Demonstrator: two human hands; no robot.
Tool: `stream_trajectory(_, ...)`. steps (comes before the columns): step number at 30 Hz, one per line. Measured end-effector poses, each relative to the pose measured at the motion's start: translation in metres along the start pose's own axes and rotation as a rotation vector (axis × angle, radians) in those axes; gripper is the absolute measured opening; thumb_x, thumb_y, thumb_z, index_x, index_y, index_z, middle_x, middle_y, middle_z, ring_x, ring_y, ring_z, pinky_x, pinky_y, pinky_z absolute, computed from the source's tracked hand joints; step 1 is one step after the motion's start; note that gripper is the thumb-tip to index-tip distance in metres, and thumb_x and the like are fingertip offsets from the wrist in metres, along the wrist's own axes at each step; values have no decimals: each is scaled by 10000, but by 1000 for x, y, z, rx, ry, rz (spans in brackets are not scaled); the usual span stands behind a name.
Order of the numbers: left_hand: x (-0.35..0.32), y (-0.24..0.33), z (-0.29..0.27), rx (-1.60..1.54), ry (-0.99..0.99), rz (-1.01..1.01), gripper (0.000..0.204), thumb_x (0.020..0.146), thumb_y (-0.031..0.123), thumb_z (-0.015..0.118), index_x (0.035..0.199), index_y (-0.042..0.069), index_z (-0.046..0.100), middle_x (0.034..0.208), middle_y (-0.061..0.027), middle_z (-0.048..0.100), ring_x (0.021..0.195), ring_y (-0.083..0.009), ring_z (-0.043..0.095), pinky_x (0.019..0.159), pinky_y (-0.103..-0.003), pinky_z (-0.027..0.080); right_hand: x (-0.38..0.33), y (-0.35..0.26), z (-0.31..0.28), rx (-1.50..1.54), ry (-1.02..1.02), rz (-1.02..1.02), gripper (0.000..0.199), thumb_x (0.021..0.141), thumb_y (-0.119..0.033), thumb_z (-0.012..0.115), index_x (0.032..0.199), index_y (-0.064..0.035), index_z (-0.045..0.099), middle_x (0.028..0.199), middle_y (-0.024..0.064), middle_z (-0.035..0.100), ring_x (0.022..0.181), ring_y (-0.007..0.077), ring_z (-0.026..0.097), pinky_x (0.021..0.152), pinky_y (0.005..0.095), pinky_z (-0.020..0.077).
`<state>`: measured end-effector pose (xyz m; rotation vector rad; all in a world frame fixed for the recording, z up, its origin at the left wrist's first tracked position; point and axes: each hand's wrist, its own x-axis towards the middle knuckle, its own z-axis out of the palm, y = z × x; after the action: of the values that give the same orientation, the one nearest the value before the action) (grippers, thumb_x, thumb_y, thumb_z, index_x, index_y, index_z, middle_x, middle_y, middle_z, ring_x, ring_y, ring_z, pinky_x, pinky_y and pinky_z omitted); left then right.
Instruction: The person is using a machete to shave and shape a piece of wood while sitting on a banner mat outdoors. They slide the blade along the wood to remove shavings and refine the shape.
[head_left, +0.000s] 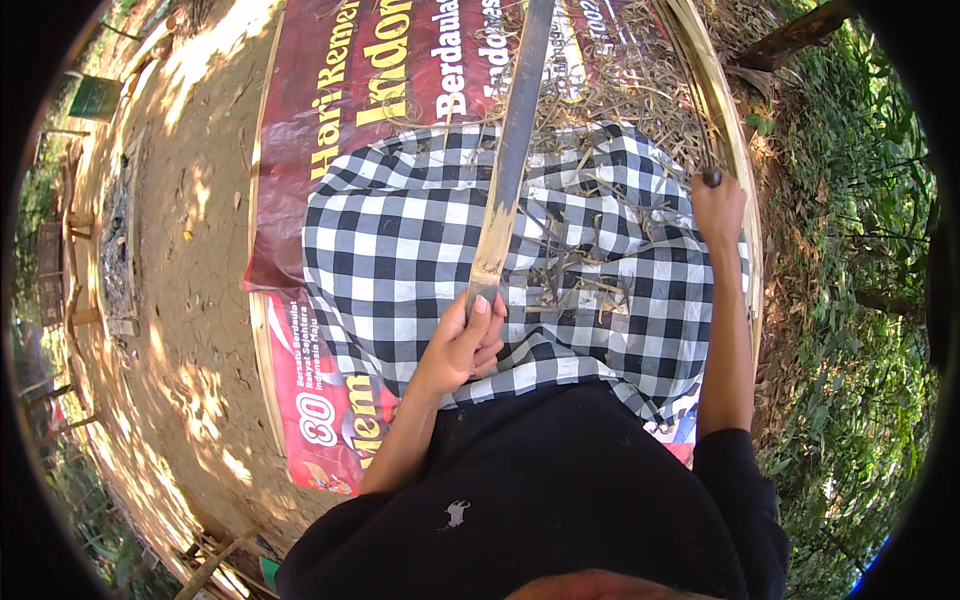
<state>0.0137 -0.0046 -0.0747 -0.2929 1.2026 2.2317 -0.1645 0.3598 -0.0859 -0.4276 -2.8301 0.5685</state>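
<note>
My left hand (463,343) is closed round the near end of a long bamboo strip (513,150). The strip runs away from me, leaning slightly right, past the top of the view. Its skin is dark, with a pale scraped patch (492,245) just beyond my fingers. Out to the right, my right hand (718,208) is wrapped round a tool; only its dark, rounded handle end (712,177) shows and the rest is hidden. A black-and-white checked cloth (390,245) covers my lap, strewn with thin shavings (570,260).
Under the cloth lies a red printed banner (290,200), with more shavings at its far right. Pale bamboo poles (730,110) edge the right side. Bare earth (190,300) stretches left, leafy plants (850,250) grow right, and a green container (96,98) stands far left.
</note>
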Motion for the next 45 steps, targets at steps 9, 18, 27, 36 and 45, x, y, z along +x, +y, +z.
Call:
stream_trajectory(9, 21, 21, 0, -292, -158, -59, 382, 1076, 467, 359, 1077, 100, 465, 615, 65, 274, 410, -10, 193, 352, -184, 173, -110, -68, 6, 203, -303, -588, 180, 659, -133, 713, 699, -37, 566, 566, 138, 540, 523, 337, 529, 550, 436, 402)
stream_trajectory(18, 15, 17, 6, -78, -112, -86, 404, 1056, 506, 392, 1066, 108, 461, 620, 60, 271, 432, -14, 207, 376, -186, 184, -100, -62, 18, 104, -359, -609, 229, 614, -156, 738, 764, -66, 590, 617, 156, 601, 640, 402, 600, 641, 478, 487)
stream_trajectory(27, -17, -5, -13, -127, -111, -133, 414, 1081, 483, 330, 1091, 96, 477, 621, 64, 271, 438, -15, 227, 378, -190, 202, -2, 11, -2, 144, 82, 41, 226, 763, -178, 645, 733, 46, 649, 617, 208, 630, 589, 393, 618, 625, 487, 483)
stream_trajectory(36, 13, 0, 13, -297, -26, -275, 484, 1066, 528, 315, 1091, 82, 500, 583, 70, 245, 388, -12, 187, 337, -184, 189, -102, -63, -21, 101, -332, -149, 156, 704, -157, 703, 735, -10, 663, 598, 179, 616, 590, 387, 621, 592, 451, 492)
stream_trajectory(45, 29, -10, 2, -90, -38, -157, 513, 1060, 412, 472, 1345, -14, 490, 1094, -154, 666, 844, -207, 693, 679, -299, 561, -124, -49, -15, -13, -524, -364, 183, 682, -173, 710, 804, -39, 681, 652, 189, 658, 653, 403, 662, 646, 470, 541)
